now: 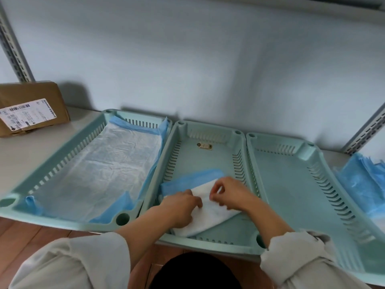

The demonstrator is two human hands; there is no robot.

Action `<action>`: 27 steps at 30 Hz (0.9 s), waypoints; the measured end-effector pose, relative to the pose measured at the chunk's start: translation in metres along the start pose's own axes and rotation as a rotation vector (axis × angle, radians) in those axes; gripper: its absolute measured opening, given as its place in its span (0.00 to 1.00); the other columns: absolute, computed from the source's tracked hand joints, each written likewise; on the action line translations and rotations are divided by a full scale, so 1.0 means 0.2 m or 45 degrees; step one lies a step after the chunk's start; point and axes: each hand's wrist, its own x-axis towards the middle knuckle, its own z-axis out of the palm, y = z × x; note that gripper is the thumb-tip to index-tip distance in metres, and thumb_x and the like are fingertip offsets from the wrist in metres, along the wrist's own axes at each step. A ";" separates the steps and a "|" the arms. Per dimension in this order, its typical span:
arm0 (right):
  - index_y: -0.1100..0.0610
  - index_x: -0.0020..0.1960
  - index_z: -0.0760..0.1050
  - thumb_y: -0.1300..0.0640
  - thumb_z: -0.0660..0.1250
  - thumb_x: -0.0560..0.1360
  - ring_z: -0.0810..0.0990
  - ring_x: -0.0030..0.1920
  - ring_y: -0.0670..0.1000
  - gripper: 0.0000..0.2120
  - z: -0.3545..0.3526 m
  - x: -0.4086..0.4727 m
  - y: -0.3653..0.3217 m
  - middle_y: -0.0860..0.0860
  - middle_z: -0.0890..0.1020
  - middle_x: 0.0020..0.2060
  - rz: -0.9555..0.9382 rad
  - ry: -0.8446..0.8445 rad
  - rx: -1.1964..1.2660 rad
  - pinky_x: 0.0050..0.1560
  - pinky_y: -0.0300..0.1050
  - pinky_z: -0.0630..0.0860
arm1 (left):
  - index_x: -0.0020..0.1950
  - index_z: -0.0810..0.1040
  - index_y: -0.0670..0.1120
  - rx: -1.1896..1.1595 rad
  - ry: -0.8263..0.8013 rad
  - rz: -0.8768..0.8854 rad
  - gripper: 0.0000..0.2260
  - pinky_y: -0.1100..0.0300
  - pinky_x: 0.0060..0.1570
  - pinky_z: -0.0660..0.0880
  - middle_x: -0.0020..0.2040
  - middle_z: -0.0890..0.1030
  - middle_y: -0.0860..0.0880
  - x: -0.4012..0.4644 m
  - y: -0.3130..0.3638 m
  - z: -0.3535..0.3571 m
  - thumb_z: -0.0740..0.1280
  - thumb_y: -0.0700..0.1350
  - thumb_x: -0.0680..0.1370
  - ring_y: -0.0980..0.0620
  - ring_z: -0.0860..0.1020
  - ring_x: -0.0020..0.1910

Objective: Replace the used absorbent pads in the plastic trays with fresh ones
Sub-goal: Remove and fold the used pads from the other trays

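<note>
Three pale green plastic trays side by side on a white shelf (31,151) against a plain wall. Middle tray (208,161) taken as the landmark: bare green floor toward the wall, small tan label (204,146) stuck near its far end.

Left of the middle tray, touching its rim, the left tray (62,161), lined end to end with a spread pad (108,170), white on top, blue edges turned up against the slotted walls.

Right of the middle tray, rim to rim, the right tray (291,184), unlined.

Further right, beyond that tray, a stack of blue pads (362,184), blurred at the frame edge.

Far left of the middle tray, past the lined tray, a brown cardboard box (41,101) with a white shipping label.

Inside the middle tray, at its near end, a folded pad (210,215), white face up, blue backing showing behind.

Left hand (179,207) laid on the fold's left part, fingers bent onto it.

Right hand (229,195) at the fold's upper right, fingertips pinching a white edge.

Pale sleeves pushed back on both forearms.
</note>
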 end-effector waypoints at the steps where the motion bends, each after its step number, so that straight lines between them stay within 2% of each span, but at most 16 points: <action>1: 0.50 0.49 0.80 0.56 0.68 0.74 0.80 0.52 0.51 0.05 0.03 0.00 0.02 0.51 0.82 0.50 0.023 -0.160 -0.041 0.50 0.41 0.74 | 0.69 0.67 0.56 0.028 -0.047 0.003 0.22 0.51 0.60 0.71 0.67 0.67 0.48 0.01 -0.01 0.02 0.64 0.43 0.77 0.47 0.69 0.65; 2: 0.51 0.52 0.80 0.57 0.66 0.75 0.79 0.55 0.51 0.08 0.04 0.00 0.04 0.51 0.81 0.54 0.056 -0.196 -0.096 0.53 0.40 0.72 | 0.71 0.65 0.56 0.047 -0.073 0.002 0.24 0.50 0.61 0.71 0.67 0.65 0.48 0.01 -0.01 0.02 0.66 0.44 0.76 0.47 0.68 0.66; 4: 0.52 0.59 0.77 0.59 0.63 0.76 0.76 0.59 0.53 0.12 0.04 0.02 0.07 0.52 0.78 0.59 0.112 -0.039 -0.166 0.58 0.42 0.71 | 0.72 0.63 0.56 0.061 -0.074 0.002 0.26 0.49 0.62 0.71 0.68 0.64 0.47 0.02 -0.01 0.02 0.67 0.44 0.76 0.46 0.67 0.67; 5: 0.52 0.63 0.73 0.59 0.61 0.77 0.74 0.62 0.54 0.15 0.04 0.04 0.10 0.53 0.75 0.62 0.134 0.055 -0.225 0.61 0.44 0.70 | 0.72 0.63 0.55 0.063 -0.071 0.007 0.27 0.49 0.62 0.71 0.68 0.64 0.47 0.03 0.00 0.01 0.67 0.45 0.75 0.46 0.66 0.67; 7: 0.55 0.67 0.67 0.59 0.60 0.76 0.71 0.65 0.57 0.19 0.04 0.06 0.14 0.56 0.72 0.65 0.196 0.077 -0.334 0.64 0.48 0.69 | 0.73 0.62 0.55 0.062 -0.097 0.022 0.29 0.49 0.64 0.69 0.69 0.63 0.46 0.03 0.00 0.01 0.69 0.48 0.74 0.45 0.66 0.68; 10: 0.57 0.66 0.65 0.57 0.64 0.74 0.73 0.63 0.57 0.22 0.05 0.06 0.15 0.57 0.74 0.64 0.305 -0.029 -0.358 0.60 0.49 0.72 | 0.75 0.60 0.54 0.084 -0.157 0.045 0.33 0.50 0.66 0.67 0.71 0.62 0.46 0.03 0.01 0.02 0.71 0.50 0.73 0.44 0.64 0.69; 13: 0.58 0.66 0.67 0.54 0.69 0.72 0.74 0.63 0.56 0.25 0.05 0.07 0.14 0.55 0.74 0.63 0.331 -0.039 -0.362 0.56 0.46 0.72 | 0.75 0.60 0.54 0.105 -0.142 0.063 0.34 0.52 0.65 0.66 0.71 0.61 0.46 0.04 -0.01 0.03 0.71 0.48 0.72 0.44 0.63 0.69; 16: 0.57 0.59 0.71 0.53 0.70 0.70 0.76 0.58 0.56 0.20 0.01 0.06 0.14 0.55 0.77 0.58 0.308 0.038 -0.366 0.48 0.44 0.70 | 0.74 0.62 0.54 0.056 -0.045 0.062 0.33 0.53 0.64 0.67 0.69 0.63 0.47 0.05 0.00 0.05 0.72 0.49 0.72 0.46 0.65 0.68; 20: 0.59 0.57 0.72 0.52 0.65 0.71 0.76 0.56 0.58 0.17 -0.06 0.03 0.13 0.57 0.76 0.55 0.248 0.314 -0.210 0.45 0.44 0.68 | 0.74 0.61 0.54 -0.112 0.102 -0.036 0.32 0.51 0.69 0.65 0.72 0.61 0.47 0.07 -0.02 0.03 0.70 0.51 0.73 0.46 0.62 0.71; 23: 0.57 0.58 0.70 0.55 0.65 0.72 0.76 0.54 0.58 0.16 -0.11 0.01 0.14 0.56 0.78 0.54 0.293 0.457 0.003 0.44 0.45 0.67 | 0.73 0.63 0.52 -0.260 0.079 -0.097 0.30 0.56 0.69 0.63 0.72 0.64 0.47 0.09 -0.06 0.01 0.70 0.51 0.73 0.47 0.64 0.71; 25: 0.54 0.62 0.68 0.59 0.65 0.71 0.76 0.55 0.58 0.20 -0.12 0.00 0.13 0.55 0.78 0.56 0.258 0.551 0.090 0.46 0.46 0.69 | 0.72 0.65 0.50 -0.403 0.042 -0.094 0.29 0.59 0.68 0.63 0.71 0.67 0.47 0.09 -0.06 0.01 0.71 0.48 0.74 0.48 0.67 0.69; 27: 0.51 0.69 0.65 0.62 0.64 0.71 0.75 0.59 0.57 0.27 -0.11 -0.01 0.08 0.53 0.77 0.61 0.150 0.612 0.115 0.52 0.47 0.70 | 0.71 0.68 0.47 -0.736 0.135 -0.182 0.25 0.61 0.63 0.67 0.69 0.70 0.45 0.10 -0.06 -0.01 0.68 0.41 0.75 0.48 0.71 0.66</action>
